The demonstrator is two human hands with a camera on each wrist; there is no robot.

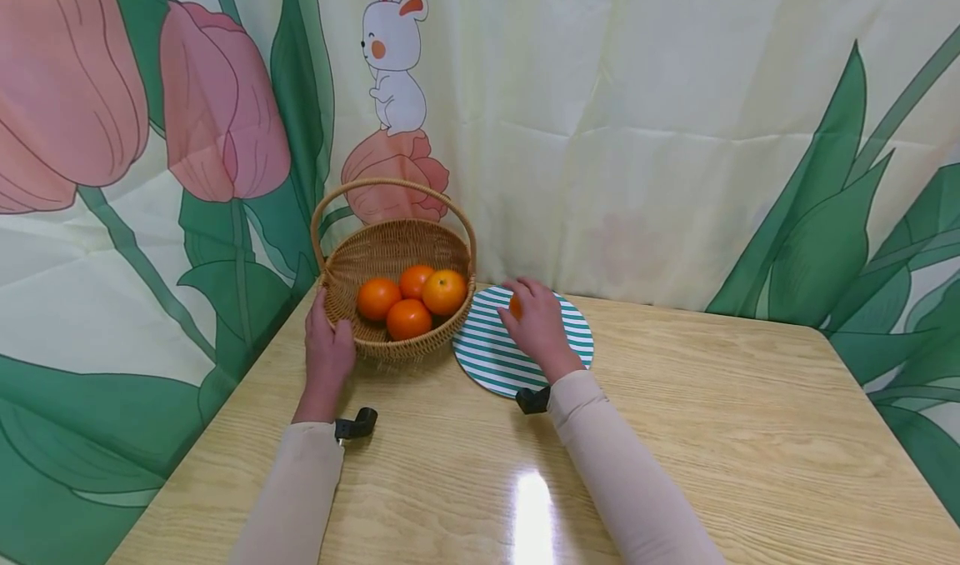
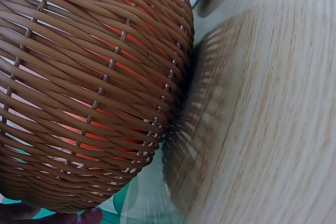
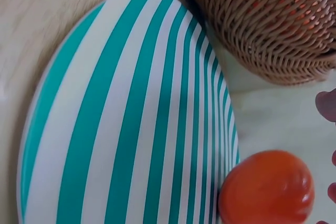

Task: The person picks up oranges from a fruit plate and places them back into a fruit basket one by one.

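Note:
My left hand (image 1: 328,355) grips the left side of a brown wicker basket (image 1: 408,348) with a tall arched handle. In the left wrist view only its fingertips (image 2: 90,216) show, against the wickerwork (image 2: 100,87). Several oranges (image 1: 408,319) lie inside the basket. To its right is a round plate (image 1: 483,352) with green and white stripes. My right hand (image 1: 538,323) hovers over the far part of this plate, partly covering a single orange (image 1: 515,306). The right wrist view shows that orange (image 3: 266,188) at the plate's far edge, with the fingertips (image 3: 326,105) spread and apart from it.
A light wooden table (image 1: 712,415) carries everything. Behind it hangs a curtain (image 1: 645,123) printed with tulips, leaves and a white rabbit. The basket and plate stand close to the table's back edge, near the curtain.

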